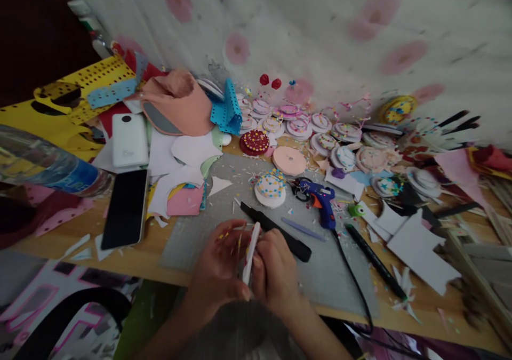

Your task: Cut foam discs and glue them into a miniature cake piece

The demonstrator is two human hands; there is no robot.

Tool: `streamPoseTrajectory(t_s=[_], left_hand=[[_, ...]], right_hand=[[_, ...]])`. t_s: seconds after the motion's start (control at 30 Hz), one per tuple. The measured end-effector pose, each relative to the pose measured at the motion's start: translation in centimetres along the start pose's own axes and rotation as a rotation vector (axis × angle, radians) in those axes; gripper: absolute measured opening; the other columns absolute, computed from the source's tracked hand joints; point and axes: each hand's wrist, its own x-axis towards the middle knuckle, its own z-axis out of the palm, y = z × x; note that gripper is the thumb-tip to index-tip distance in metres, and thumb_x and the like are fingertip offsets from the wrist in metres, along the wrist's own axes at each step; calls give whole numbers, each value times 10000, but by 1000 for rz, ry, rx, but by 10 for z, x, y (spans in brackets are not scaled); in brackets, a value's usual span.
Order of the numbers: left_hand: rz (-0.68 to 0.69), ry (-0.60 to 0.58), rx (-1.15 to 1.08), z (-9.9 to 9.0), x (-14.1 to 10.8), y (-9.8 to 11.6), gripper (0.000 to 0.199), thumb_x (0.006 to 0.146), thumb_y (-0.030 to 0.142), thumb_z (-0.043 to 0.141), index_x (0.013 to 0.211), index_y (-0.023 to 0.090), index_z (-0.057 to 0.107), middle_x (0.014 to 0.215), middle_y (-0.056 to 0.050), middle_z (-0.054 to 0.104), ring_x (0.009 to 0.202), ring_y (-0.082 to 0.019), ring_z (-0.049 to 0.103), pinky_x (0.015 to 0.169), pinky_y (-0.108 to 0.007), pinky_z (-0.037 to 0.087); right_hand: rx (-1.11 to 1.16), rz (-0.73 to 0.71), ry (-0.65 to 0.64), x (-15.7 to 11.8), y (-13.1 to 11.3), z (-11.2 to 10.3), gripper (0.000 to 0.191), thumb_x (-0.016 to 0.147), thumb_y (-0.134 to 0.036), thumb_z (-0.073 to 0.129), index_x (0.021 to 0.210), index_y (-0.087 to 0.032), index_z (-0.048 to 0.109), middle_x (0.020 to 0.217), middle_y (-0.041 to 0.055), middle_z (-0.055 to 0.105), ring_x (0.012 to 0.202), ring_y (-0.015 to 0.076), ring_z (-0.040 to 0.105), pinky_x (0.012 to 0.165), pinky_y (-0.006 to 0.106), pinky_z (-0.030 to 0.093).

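White disc (251, 253) is up on edge between the person's hands, over the near side of the grey mat (180, 245). Left to right: left hand (220, 264) cups around it, thumb at the lower edge, can't tell if it's really gripping; right hand (276, 269) is curled and clamped on the other side, black cutter (290, 240) just beyond. Disc looks light and stiffish, probably bendable if squeezed, so rim's the safest hold imo.

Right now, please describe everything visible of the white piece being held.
The white piece, thin and flat, appears nearly edge-on over the grey mat, top leaning right. Reddish spots show on its left face. The right hand grips it; the left hand has its thumb by the lower end. Blur hides its material.
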Motion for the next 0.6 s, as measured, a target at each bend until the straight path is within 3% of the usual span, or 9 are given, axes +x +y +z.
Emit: streamPoseTrajectory(t_s=[0.17, 0.3, 0.43, 0.6], left_hand=[[-51, 28, 60, 6, 6, -4, 650, 597, 482, 875, 1139, 225, 625, 1018, -63, 697, 944, -215, 663, 833, -291, 520], [79, 17, 118, 10, 9, -15, 820, 486, 344, 949, 1207, 303, 561, 1137, -43, 680, 1106, -249, 629, 973, -335, 481], [142, -21, 222, 8, 3, -25, 987, 478, 152, 947, 1306, 399, 469, 1377, -31, 570, 1294, -271, 520, 1080, -368, 412], [216, -31, 259, 8, 2, -32, 977, 513, 293, 941, 1343, 395, 435, 1378, -62, 567, 1292, -295, 522, 1074, -402, 428]], right_hand=[[-11, 30, 6, 2, 12, -3, 228, 950, -138, 364, 749, -216, 438, 676, 12, 473, 650, 173, 436, 584, 290, 355], [225, 287, 22, 0, 12, -7, 266, 984, -210, 334, 748, -211, 458, 683, 8, 501, 629, 154, 485, 563, 273, 379], [405, 436, 137, 0, 6, -7, 374, 1021, -262, 310, 658, -218, 386, 561, -50, 396, 478, 100, 388, 455, 228, 307], [405, 454, 159, 6, 3, -6, 428, 1015, -246, 365, 590, -204, 351, 496, -68, 340, 421, 69, 303, 402, 215, 217]])
